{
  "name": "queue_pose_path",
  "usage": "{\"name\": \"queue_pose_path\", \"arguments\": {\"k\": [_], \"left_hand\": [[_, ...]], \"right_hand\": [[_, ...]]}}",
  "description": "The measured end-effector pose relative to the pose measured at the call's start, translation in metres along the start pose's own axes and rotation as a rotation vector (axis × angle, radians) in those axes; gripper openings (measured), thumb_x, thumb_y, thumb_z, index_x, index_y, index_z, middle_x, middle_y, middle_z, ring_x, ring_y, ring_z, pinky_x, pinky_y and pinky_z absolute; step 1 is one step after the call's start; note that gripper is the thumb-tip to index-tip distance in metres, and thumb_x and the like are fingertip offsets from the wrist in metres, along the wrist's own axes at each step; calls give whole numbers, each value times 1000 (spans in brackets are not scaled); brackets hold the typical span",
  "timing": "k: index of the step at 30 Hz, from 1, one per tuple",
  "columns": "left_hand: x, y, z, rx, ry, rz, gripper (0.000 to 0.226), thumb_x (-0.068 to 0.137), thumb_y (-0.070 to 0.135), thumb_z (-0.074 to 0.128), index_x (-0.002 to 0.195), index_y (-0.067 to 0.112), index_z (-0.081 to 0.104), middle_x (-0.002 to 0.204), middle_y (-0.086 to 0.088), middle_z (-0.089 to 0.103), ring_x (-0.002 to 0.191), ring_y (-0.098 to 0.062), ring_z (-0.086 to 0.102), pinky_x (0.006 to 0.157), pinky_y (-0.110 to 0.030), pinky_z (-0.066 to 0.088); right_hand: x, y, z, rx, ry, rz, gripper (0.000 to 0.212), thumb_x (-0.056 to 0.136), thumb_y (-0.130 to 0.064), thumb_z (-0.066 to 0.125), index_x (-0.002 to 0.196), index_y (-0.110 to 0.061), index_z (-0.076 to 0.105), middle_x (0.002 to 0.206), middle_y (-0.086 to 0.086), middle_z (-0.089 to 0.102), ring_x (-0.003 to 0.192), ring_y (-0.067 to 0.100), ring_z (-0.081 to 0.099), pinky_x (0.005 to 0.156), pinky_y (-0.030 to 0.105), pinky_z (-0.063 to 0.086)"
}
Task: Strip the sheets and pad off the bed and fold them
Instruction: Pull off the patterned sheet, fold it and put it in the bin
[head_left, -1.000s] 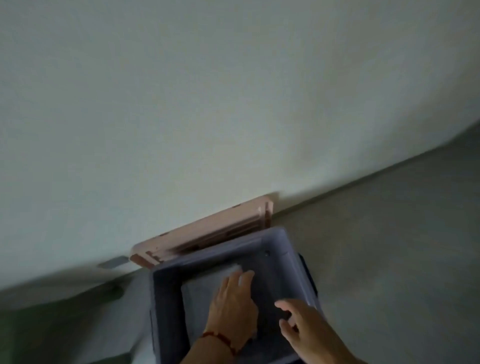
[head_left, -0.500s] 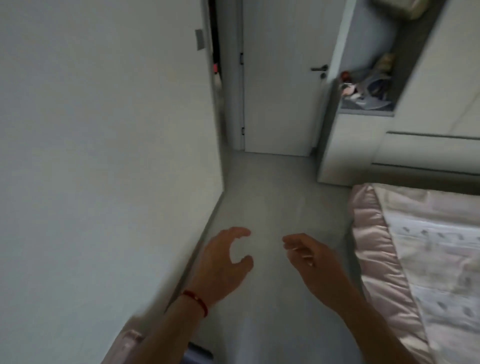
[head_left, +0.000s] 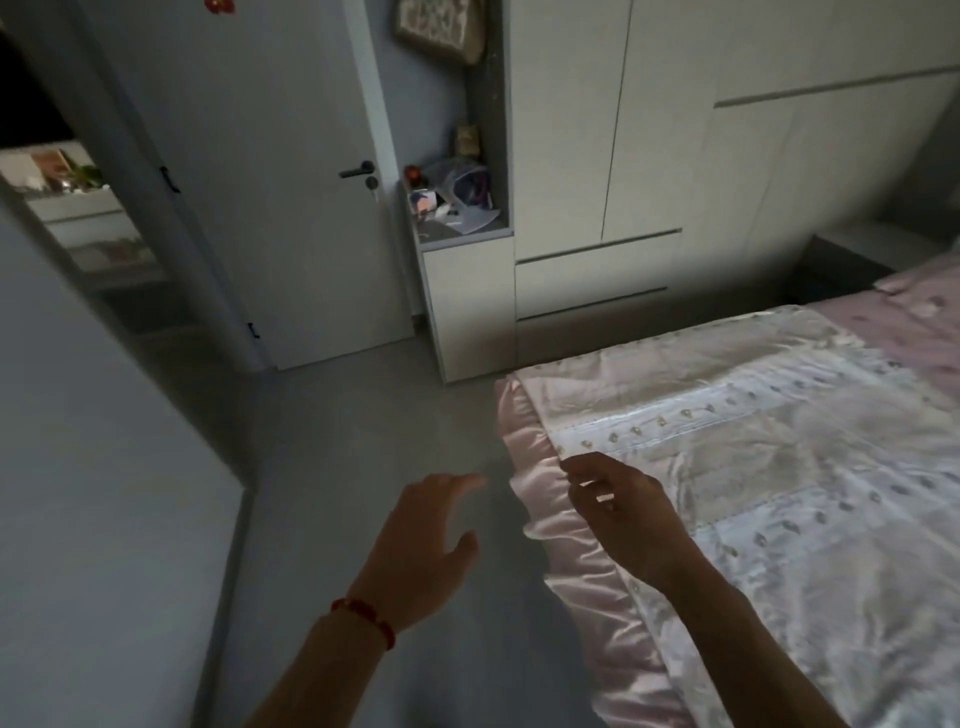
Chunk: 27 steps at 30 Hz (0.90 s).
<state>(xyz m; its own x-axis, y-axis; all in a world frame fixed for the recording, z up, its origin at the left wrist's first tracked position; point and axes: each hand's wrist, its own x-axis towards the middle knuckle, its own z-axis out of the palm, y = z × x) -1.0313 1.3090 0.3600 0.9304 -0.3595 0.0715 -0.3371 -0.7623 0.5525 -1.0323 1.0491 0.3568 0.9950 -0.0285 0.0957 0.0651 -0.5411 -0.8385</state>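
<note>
The right hand (head_left: 618, 512) hovers, fingers loosely curled and holding nothing, over the bed cover (head_left: 753, 467) at its pink ruffled edge (head_left: 524, 457). The left hand (head_left: 426, 545), spread and empty, hangs farther off above the floor (head_left: 363, 415).

A pale quilted bedspread (head_left: 753, 467) with small embroidered motifs lay spread flat over the bed, its shiny pink ruffled border (head_left: 566, 561) hanging along the near edge. Beyond it showed a lilac patterned sheet (head_left: 904, 332).
</note>
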Motion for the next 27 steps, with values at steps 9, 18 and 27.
{"name": "queue_pose_path", "arguments": {"k": [9,18,27], "left_hand": [[208,-61,31,-246,-133,22,61,78,40,49,137,24,53,132,3,57,124,-16,52,107,-29,38],[437,-83,31,-207,-320,297,66,86,32,53,150,31,34,150,7,40,136,-10,40,115,-36,36],[670,-141,32,-79,-493,175,78,94,27,62,157,35,18,156,1,34,139,-17,41,111,-30,40]], "right_hand": [[140,50,9,-51,83,212,27,97,-14,65,114,-34,72,104,-23,72,95,-7,67,84,12,53],[279,103,2,88,328,541,21,95,-19,65,109,-32,74,92,-10,77,87,8,73,82,34,59],[505,190,30,311,402,733,22,92,-11,63,101,-27,74,86,-4,78,80,15,74,85,48,59]]}}
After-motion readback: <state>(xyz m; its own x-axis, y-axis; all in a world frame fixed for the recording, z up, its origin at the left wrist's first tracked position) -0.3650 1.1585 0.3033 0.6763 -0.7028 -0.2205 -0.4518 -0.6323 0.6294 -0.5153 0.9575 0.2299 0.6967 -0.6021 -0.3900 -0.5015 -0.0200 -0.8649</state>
